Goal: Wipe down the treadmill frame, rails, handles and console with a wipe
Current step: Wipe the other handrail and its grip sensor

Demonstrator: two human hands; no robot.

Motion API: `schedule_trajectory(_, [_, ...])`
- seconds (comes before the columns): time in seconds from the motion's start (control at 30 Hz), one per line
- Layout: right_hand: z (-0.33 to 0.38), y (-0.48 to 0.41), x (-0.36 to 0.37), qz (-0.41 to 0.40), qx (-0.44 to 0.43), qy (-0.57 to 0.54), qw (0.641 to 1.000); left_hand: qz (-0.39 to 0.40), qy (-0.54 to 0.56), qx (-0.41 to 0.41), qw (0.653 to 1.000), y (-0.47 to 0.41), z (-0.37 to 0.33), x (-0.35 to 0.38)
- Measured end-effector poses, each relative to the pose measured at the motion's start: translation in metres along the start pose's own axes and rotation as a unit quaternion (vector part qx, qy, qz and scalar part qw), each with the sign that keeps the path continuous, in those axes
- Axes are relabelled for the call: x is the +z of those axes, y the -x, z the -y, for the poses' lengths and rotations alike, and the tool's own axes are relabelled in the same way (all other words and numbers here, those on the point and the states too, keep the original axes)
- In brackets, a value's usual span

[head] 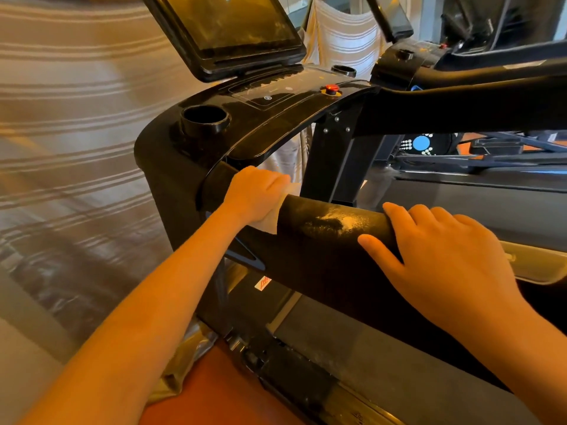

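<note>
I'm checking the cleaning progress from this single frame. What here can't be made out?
- Wipe, head view: mostly hidden under the left hand; only pale edges show.
- Handrail underside: faces away from the camera.
- Screen: top cut off by the frame edge; glare masks any smears.
- Console button markings: too small to read.
- Right hand: palm hidden against the rail.

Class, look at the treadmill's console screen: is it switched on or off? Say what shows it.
Off. The console screen is dark, with only dusty smears and window reflections on its glass; no display or lit figures.

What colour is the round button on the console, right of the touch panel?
Red, on a yellow base; the head view, the only one, shows it clearly on the black console.
</note>
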State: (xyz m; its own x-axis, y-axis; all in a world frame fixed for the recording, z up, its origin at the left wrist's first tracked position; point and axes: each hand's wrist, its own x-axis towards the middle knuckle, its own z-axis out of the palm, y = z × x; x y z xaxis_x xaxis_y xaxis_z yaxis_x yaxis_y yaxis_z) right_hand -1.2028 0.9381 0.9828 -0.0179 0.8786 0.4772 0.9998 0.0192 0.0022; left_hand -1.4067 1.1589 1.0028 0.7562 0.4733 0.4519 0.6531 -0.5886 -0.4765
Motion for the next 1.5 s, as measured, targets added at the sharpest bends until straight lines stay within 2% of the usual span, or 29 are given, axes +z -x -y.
schedule_trajectory(0.03, [0.0, 0.0, 0.001, 0.001, -0.004, 0.003, 1.0, -0.068, 0.027, -0.005, 0.997, 0.008, -0.002, 0.01])
schedule_trajectory(0.07, [0.0, -0.001, 0.001, -0.003, -0.006, 0.005, 1.0, -0.101, 0.086, -0.036, 0.99, 0.019, -0.008, 0.019])
schedule_trajectory(0.13, [0.0, -0.001, 0.003, -0.011, 0.0, 0.005, 1.0, -0.164, 0.204, -0.127, 0.957, 0.04, -0.028, 0.026])
schedule_trajectory(0.23, [0.001, -0.001, 0.006, -0.024, 0.015, 0.009, 1.0, -0.248, 0.3, -0.235, 0.891, 0.065, -0.073, 0.044])
schedule_trajectory(0.37, [0.006, -0.003, 0.009, -0.025, 0.038, 0.026, 0.999, -0.32, 0.413, -0.365, 0.771, 0.075, -0.133, 0.067])
schedule_trajectory(0.43, [0.006, -0.004, 0.01, -0.023, 0.047, 0.039, 0.998, -0.33, 0.442, -0.403, 0.731, 0.071, -0.158, 0.066])
schedule_trajectory(0.53, [0.006, -0.004, 0.011, -0.015, 0.055, 0.057, 0.997, -0.329, 0.481, -0.426, 0.692, 0.068, -0.187, 0.064])
schedule_trajectory(0.63, [0.005, -0.003, 0.01, -0.013, 0.05, 0.058, 0.997, -0.329, 0.486, -0.434, 0.683, 0.069, -0.194, 0.07])
schedule_trajectory(0.7, [0.005, -0.003, 0.009, -0.013, 0.045, 0.06, 0.997, -0.338, 0.508, -0.432, 0.664, 0.067, -0.194, 0.065])
schedule_trajectory(0.9, [0.003, -0.001, 0.007, -0.002, 0.039, 0.063, 0.997, -0.366, 0.562, -0.497, 0.551, 0.056, -0.18, 0.06])
schedule_trajectory(1.03, [0.004, -0.002, 0.008, -0.008, 0.041, 0.084, 0.996, -0.39, 0.551, -0.518, 0.526, 0.05, -0.178, 0.054])
schedule_trajectory(1.1, [0.005, -0.002, 0.009, -0.013, 0.045, 0.098, 0.994, -0.4, 0.579, -0.521, 0.484, 0.049, -0.186, 0.051])
schedule_trajectory(1.2, [0.007, -0.003, 0.01, -0.014, 0.046, 0.109, 0.993, -0.42, 0.622, -0.526, 0.399, 0.043, -0.207, 0.039])
schedule_trajectory(1.23, [0.007, -0.002, 0.01, -0.013, 0.049, 0.109, 0.993, -0.422, 0.624, -0.531, 0.388, 0.04, -0.216, 0.031])
schedule_trajectory(1.3, [0.009, -0.002, 0.01, -0.014, 0.051, 0.102, 0.993, -0.415, 0.62, -0.538, 0.392, 0.036, -0.231, 0.016])
schedule_trajectory(1.4, [0.007, -0.001, 0.009, -0.007, 0.048, 0.085, 0.995, -0.405, 0.656, -0.551, 0.32, 0.033, -0.243, 0.012])
schedule_trajectory(1.47, [0.004, 0.0, 0.006, -0.006, 0.036, 0.073, 0.997, -0.366, 0.662, -0.585, 0.293, 0.035, -0.243, 0.017])
schedule_trajectory(1.5, [0.002, 0.001, 0.005, -0.005, 0.029, 0.067, 0.997, -0.35, 0.667, -0.603, 0.264, 0.035, -0.241, 0.019])
